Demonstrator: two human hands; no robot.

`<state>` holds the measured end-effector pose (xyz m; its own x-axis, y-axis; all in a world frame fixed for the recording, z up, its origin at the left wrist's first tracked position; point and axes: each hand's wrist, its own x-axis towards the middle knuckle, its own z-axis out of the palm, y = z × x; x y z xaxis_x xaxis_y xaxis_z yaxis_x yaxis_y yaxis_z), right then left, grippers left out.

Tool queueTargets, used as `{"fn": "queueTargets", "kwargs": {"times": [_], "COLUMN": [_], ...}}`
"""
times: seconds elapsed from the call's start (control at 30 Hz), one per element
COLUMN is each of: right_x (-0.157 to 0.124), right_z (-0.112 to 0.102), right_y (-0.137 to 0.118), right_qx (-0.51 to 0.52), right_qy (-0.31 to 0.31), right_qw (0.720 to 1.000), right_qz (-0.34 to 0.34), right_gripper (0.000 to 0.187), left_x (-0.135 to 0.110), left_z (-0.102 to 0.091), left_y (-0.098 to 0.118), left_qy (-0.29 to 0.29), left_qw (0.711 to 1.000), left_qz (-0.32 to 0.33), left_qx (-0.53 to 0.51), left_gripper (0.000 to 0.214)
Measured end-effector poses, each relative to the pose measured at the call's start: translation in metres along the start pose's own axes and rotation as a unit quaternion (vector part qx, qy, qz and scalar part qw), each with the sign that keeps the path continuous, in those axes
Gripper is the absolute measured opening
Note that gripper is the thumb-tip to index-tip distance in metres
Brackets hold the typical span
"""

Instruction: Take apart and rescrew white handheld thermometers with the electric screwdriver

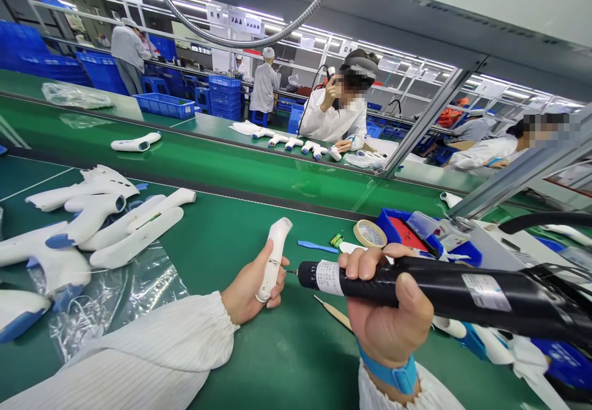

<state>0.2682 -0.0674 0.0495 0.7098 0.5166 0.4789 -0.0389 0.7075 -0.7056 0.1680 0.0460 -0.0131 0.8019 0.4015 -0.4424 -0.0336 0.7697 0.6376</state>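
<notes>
My left hand [256, 282] is closed around a white handheld thermometer housing [276, 253], its inner side with a small recess turned to the right. In my right hand [386, 311] lies a black electric screwdriver [379, 283], pointing left. Its thin bit ends close beside the housing; whether it touches cannot be made out. Behind them on the green bench are a blue pry tool [318, 246], small green batteries [337, 240] and a round dish of screws [370, 233]. Under the screwdriver lies a tan pointed stick [333, 312].
White and blue housings [99, 219] pile up at left, beside clear plastic bags [139, 283]. A blue parts bin [430, 237] stands at right. Beyond runs a green conveyor belt [208, 163] carrying one housing [135, 143]. A co-worker [335, 111] sits across it.
</notes>
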Motion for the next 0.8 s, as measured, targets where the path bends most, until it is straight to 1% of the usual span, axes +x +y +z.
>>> {"fn": "queueTargets", "kwargs": {"times": [0.07, 0.17, 0.37, 0.57, 0.7, 0.8], "right_x": [-0.003, -0.007, -0.008, -0.008, -0.009, -0.010], "right_z": [0.003, 0.006, 0.005, 0.003, 0.003, 0.003], "right_y": [0.001, 0.004, 0.010, 0.013, 0.016, 0.019], "right_qx": [-0.006, -0.009, -0.017, -0.026, -0.016, -0.009], "right_qy": [-0.028, -0.047, -0.052, -0.057, -0.081, -0.081], "right_qw": [0.999, 0.999, 0.998, 0.998, 0.997, 0.997], "right_qz": [-0.015, -0.019, -0.021, -0.009, -0.012, -0.013], "right_gripper": [0.017, 0.017, 0.016, 0.016, 0.012, 0.012], "left_x": [0.001, 0.000, -0.002, -0.001, -0.002, -0.002], "left_z": [-0.001, -0.001, 0.004, 0.001, 0.001, 0.002], "left_y": [-0.003, -0.006, -0.005, -0.007, -0.009, -0.010], "left_qy": [-0.018, -0.033, -0.036, -0.055, -0.047, -0.042], "left_qw": [1.000, 0.999, 0.998, 0.996, 0.996, 0.997], "left_qz": [-0.011, -0.021, -0.025, -0.024, -0.020, -0.022], "left_qx": [0.006, 0.015, 0.038, 0.062, 0.067, 0.068], "left_gripper": [0.049, 0.051, 0.052, 0.056, 0.055, 0.055]}}
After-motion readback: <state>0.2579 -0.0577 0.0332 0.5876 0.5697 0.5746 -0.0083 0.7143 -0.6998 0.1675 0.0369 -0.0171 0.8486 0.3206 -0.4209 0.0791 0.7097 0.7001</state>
